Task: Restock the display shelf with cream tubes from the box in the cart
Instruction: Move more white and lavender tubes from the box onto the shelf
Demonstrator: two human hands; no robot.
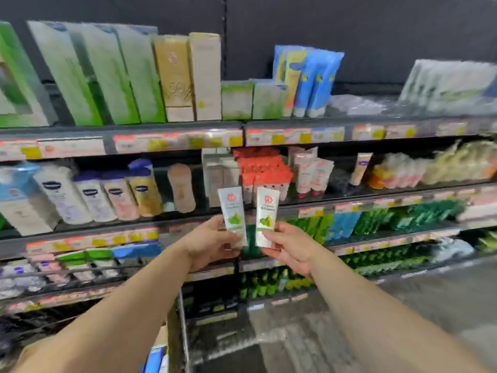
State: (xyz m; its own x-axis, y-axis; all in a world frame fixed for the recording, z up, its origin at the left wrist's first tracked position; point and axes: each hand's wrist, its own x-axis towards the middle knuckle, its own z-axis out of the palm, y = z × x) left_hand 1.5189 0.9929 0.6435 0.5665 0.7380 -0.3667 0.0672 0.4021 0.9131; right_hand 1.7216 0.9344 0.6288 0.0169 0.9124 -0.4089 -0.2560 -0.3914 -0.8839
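Both my arms reach toward the display shelf point(172, 222). My left hand point(207, 243) grips a white cream tube point(233, 214) with a green leaf print and a red round logo, held upright by its lower end. My right hand point(289, 249) holds a second, matching cream tube point(266, 215) the same way. The two tubes stand side by side, a small gap between them, in front of the second shelf level. A corner of the cardboard box point(161, 343) shows at the bottom centre, with a metal cart bar point(184, 329) beside it.
Lotion bottles point(88, 195) fill the shelf at left. Red-capped tubes point(265, 173) and pink tubes point(312, 173) stand just behind the held tubes. Green boxes point(107, 76) and blue tubes point(314, 82) line the top shelf. Green tubes point(390, 216) fill lower shelves at right. Grey floor point(430, 292) lies at lower right.
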